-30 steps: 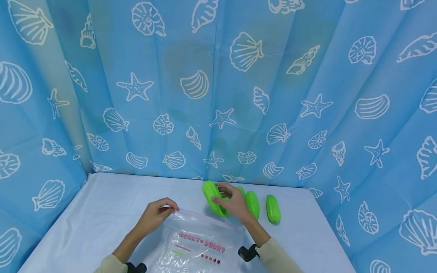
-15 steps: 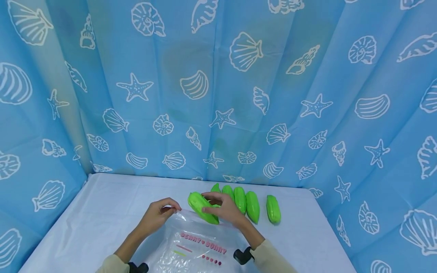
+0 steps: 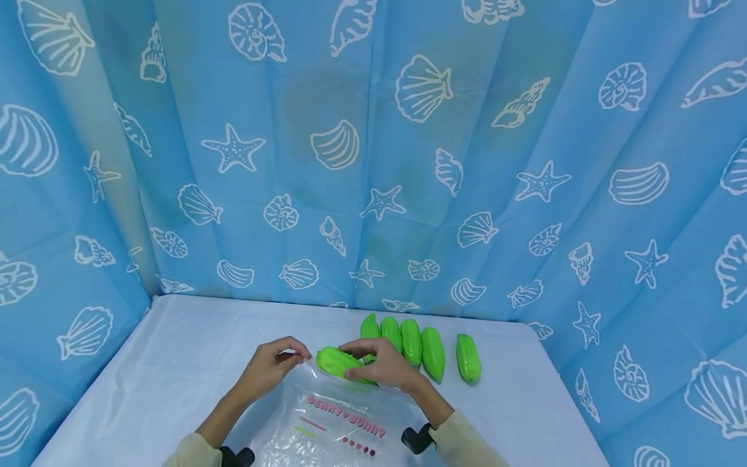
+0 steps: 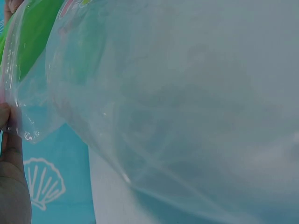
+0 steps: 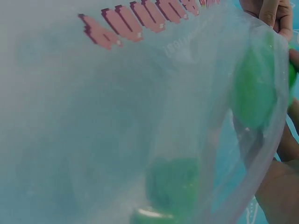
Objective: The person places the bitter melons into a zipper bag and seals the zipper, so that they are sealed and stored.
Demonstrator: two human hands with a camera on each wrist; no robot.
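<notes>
My left hand pinches the top left corner of a clear plastic zip bag with pink "BERRY BUNNY" lettering. Held in my right hand is a glossy, bright green, elongated ridged piece, lying slantwise at the bag's mouth. Its lower right part is covered by the fingers and the bag's edge. Through the film in the left wrist view, the green piece shows beside the left fingers. In the right wrist view, part of the green piece appears behind the bag's film.
Several more green pieces lie in a row behind the right hand, with one green piece set apart at the right. A white cloth covers the table. Blue shell-print curtains enclose the back and sides.
My right hand has brought the green piece from the row leftward and down to the bag's mouth, tilting it flatter. The left hand has stayed at the bag's corner.
</notes>
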